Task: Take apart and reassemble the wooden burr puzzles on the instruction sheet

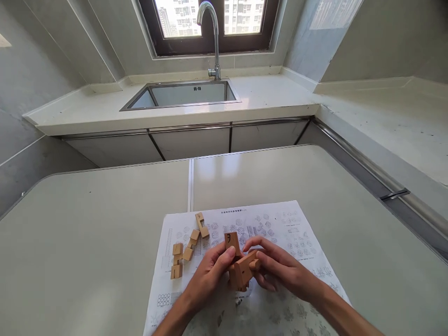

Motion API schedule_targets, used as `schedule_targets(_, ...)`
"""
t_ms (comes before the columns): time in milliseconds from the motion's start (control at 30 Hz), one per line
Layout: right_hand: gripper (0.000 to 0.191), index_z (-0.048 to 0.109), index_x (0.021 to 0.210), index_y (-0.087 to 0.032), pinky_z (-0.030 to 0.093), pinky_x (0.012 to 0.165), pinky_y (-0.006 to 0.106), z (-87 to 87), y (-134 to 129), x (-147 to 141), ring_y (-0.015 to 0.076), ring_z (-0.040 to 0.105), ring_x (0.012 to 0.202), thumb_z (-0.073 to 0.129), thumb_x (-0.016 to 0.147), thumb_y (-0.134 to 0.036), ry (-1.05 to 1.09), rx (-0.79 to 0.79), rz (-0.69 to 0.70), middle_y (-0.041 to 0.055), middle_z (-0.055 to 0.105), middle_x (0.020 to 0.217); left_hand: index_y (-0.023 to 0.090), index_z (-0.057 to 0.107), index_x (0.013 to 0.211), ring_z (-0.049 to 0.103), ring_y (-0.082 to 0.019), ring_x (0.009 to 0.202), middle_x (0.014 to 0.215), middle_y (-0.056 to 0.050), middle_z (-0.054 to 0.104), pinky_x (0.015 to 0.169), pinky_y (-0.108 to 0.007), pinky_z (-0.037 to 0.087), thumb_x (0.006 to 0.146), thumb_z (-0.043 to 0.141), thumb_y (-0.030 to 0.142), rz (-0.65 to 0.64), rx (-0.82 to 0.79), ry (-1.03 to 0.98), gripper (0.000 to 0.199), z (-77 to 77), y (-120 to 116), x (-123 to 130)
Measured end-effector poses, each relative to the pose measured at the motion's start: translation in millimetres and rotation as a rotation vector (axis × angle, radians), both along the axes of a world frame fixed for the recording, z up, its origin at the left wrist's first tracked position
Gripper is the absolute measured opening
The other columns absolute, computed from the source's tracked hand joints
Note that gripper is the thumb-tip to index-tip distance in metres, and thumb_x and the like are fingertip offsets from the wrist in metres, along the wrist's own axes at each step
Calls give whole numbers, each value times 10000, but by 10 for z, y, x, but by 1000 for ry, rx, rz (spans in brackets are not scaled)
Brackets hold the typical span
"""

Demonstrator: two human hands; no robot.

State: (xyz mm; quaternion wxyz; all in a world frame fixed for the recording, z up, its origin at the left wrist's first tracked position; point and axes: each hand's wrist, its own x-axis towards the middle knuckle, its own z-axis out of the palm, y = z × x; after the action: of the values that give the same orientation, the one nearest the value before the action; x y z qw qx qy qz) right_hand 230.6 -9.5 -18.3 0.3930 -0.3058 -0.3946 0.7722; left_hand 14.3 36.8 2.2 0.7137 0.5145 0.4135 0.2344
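My left hand (pixel 214 265) grips a partly joined cluster of notched wooden puzzle pieces (pixel 241 273), its thumb pressed on an upright piece with a dark mark near the top. From the other side my right hand (pixel 280 263) pinches a piece of the same cluster between thumb and fingers. The cluster is held above a printed paper sheet (pixel 301 275). Three loose notched wooden pieces lie on the sheet to the left: one upper piece (pixel 204 231), one middle piece (pixel 188 254) and one lower piece (pixel 176 271). My palms and some fingertips are hidden.
The sheet with small printed diagrams lies on a pale table (pixel 105 219) with a seam down its middle. Beyond the table runs a white counter (pixel 266 93) with a sink (pixel 150 106) and a tall faucet (pixel 216 46) under a window. Another counter (pixel 392 121) stands at the right.
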Motion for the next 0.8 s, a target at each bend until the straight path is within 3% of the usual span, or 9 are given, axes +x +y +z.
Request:
schedule_targets(233, 287, 426, 1241, -255, 391, 552, 243, -38, -24, -68, 82, 464, 521, 507, 1108, -495, 10, 57, 33, -67, 566, 738, 213, 622, 1000, 506, -167, 802, 884, 4, 557, 731, -246, 456, 976, 565, 678, 36, -44, -22, 469, 8, -57, -4)
schedule_targets(467, 298, 408, 1180, -265, 377, 466, 205, -54, -47, -106, 57, 511, 474, 528, 1092, -522, -15, 47, 26, -34, 632, 857, 229, 630, 995, 512, -189, 847, 931, -12, 556, 792, -279, 460, 1010, 537, 637, -13, -27, -61, 419, 10, -63, -6)
schedule_targets(567, 324, 404, 1155, -268, 389, 455, 193, -31, -35, -113, 57, 533, 470, 549, 1076, -547, -28, 49, -5, -40, 643, 851, 288, 580, 1219, 569, -191, 916, 1045, -12, 568, 844, -295, 469, 1046, 479, 627, -62, -58, -171, 393, 19, -57, 1)
schedule_targets(667, 334, 402, 1143, -270, 397, 450, 187, -21, -19, -119, 61, 523, 451, 565, 1067, -551, -6, 53, -27, -64, 630, 777, 380, 397, 1449, 631, -198, 959, 1113, -10, 582, 910, -334, 474, 1060, 433, 641, -74, -76, -227, 470, 3, -56, 20)
schedule_targets(800, 334, 416, 1128, -263, 379, 446, 183, -28, -2, -142, 65, 502, 429, 598, 1055, -534, 34, 35, -55, -81, 622, 691, 363, 424, 1454, 652, -231, 982, 1149, -38, 586, 925, -382, 490, 1038, 367, 717, -53, -61, -315, 549, -78, -62, 28)
